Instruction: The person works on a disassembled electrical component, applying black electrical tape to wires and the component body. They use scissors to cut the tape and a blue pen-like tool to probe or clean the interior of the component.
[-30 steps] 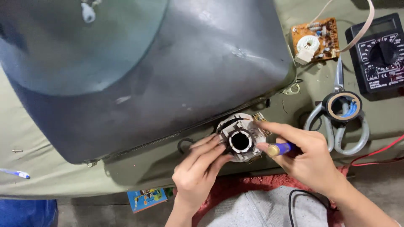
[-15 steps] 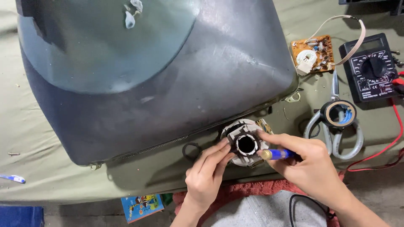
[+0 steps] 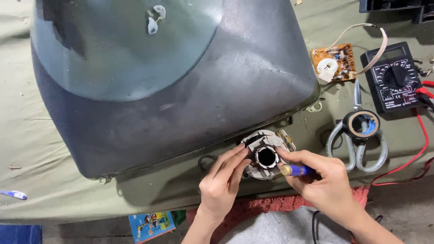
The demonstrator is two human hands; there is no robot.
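Head view, two hands (image 3: 271, 178), one picture tube (image 3: 172, 77), one screwdriver (image 3: 298, 170)

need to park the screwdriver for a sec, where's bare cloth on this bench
Bare cloth lies left of the picture tube, above the small blue tool, and in front of the tube left of the left hand. The right side is crowded: scissors, tape roll, circuit board, multimeter and red leads.
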